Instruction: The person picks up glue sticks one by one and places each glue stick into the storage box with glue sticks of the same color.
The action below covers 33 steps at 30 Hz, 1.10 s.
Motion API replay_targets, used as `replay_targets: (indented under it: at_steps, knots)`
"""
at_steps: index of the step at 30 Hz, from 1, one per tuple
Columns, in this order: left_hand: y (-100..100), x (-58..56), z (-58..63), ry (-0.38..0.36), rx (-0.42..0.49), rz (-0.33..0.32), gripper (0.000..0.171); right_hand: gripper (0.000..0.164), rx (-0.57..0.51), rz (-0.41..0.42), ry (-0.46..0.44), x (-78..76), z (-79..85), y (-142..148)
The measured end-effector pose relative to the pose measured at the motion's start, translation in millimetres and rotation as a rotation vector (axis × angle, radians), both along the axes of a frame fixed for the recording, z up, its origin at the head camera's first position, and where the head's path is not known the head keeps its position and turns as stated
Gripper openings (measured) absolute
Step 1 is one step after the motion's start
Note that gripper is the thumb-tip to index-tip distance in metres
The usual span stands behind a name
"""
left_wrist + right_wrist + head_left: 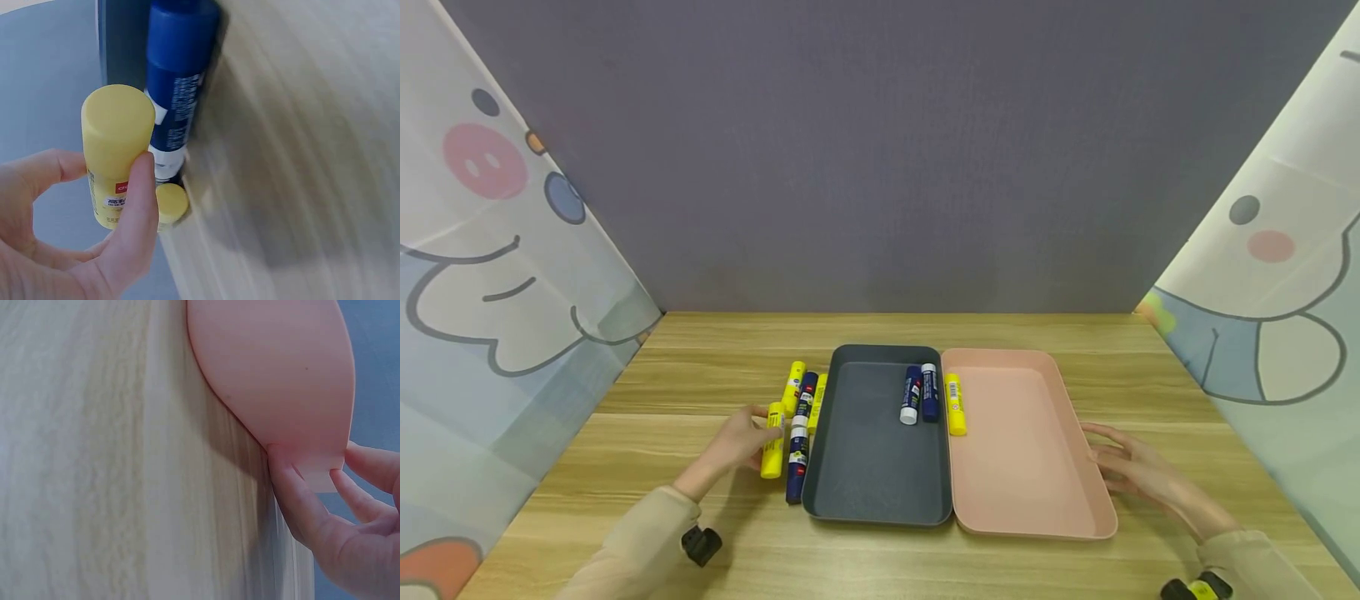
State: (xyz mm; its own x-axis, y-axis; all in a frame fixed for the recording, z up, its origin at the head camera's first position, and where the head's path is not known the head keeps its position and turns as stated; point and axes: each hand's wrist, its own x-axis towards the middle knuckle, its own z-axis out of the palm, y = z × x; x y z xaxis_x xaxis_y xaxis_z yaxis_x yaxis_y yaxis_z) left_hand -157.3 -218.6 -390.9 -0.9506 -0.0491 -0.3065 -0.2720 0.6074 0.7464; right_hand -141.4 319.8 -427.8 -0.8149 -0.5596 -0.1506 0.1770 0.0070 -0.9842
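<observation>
My left hand [736, 443] pinches a yellow glue stick [772, 450] between thumb and fingers, left of the dark grey tray [880, 500]. In the left wrist view its rounded yellow end [119, 115] points up toward the camera. Close by are two blue glue sticks [797, 471] in line, with two more yellow ones [793, 386] near them. My right hand [1138, 471] rests its fingertips against the right wall of the pink tray [1030, 492]. The right wrist view has the thumb and fingers touching the tray's outer side [281, 381], loosely spread.
Inside the grey tray, two blue glue sticks with white caps [930, 396] lie along the right wall. One yellow glue stick [955, 404] lies along the pink tray's left wall. The trays stand side by side on a wooden table [1000, 567], with a grey panel [895, 167] behind.
</observation>
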Motion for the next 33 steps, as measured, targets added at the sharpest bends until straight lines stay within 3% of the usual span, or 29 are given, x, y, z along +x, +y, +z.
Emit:
replay_targets:
  at_steps: [14,33]
  knots:
    - [11.2,-10.1,16.9,0.03,0.069,-0.05,0.053,0.042,-0.011,0.014,0.013,-0.8,-0.4,-0.9]
    - [53.8,-30.8,26.4,0.044,0.142,-0.097,0.055,0.043,0.036,-0.01,0.029,-0.4,0.5,-0.4]
